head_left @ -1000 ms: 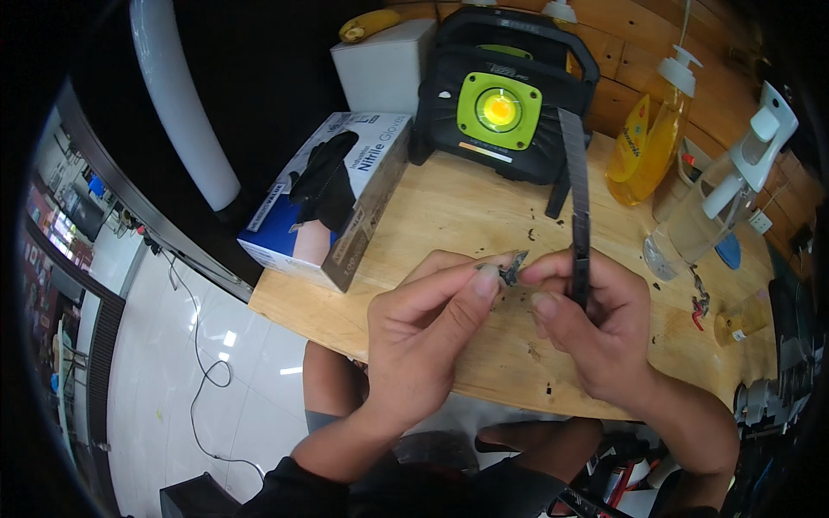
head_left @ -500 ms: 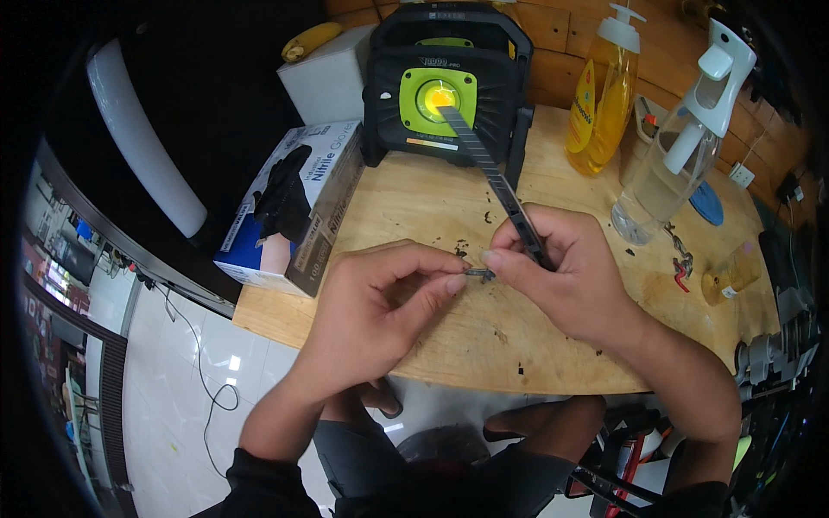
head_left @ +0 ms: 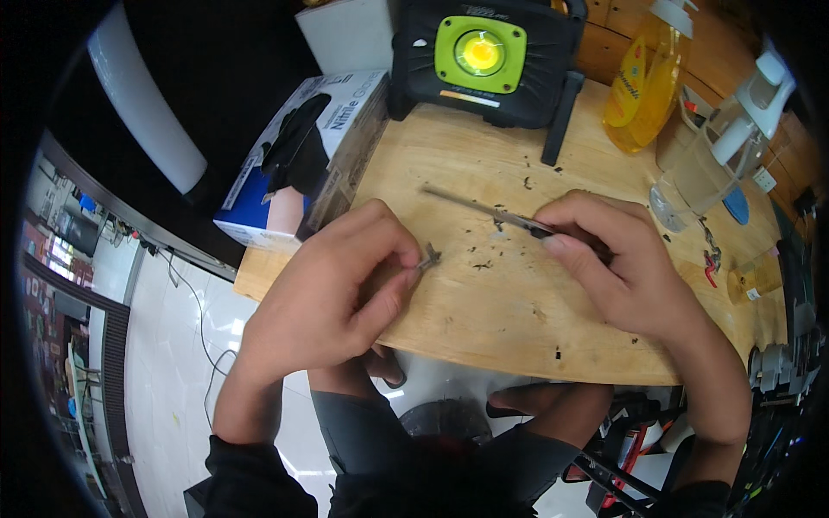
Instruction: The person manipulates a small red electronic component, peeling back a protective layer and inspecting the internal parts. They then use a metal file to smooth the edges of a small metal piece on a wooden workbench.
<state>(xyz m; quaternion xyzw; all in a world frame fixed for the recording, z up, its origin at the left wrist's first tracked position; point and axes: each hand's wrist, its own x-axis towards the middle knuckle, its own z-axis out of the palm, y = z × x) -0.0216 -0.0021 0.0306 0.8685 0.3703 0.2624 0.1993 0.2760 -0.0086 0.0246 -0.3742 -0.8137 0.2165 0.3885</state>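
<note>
Between thumb and forefinger, my left hand (head_left: 345, 289) pinches a small dark grey piece (head_left: 429, 256) with a jagged end; its exact kind is too small to tell. My right hand (head_left: 617, 259) grips a snap-off utility knife (head_left: 484, 207). The knife's long blade is extended and points left, over the table and apart from the small piece. Dark shavings (head_left: 484, 264) lie scattered on the wooden table (head_left: 466, 324) between and below the two hands.
A lit work lamp (head_left: 479, 53) stands at the back, with a glove box (head_left: 302, 164) to its left. At the right are a yellow soap bottle (head_left: 643, 82), a clear spray bottle (head_left: 708, 168), a blue lid (head_left: 736, 206) and a small amber jar (head_left: 756, 281). A bin (head_left: 445, 419) sits below the table's front edge.
My hands have moved apart. The knife has swung from pointing away toward the lamp to pointing left, and the small piece has come left with my left hand. The view has shifted too.
</note>
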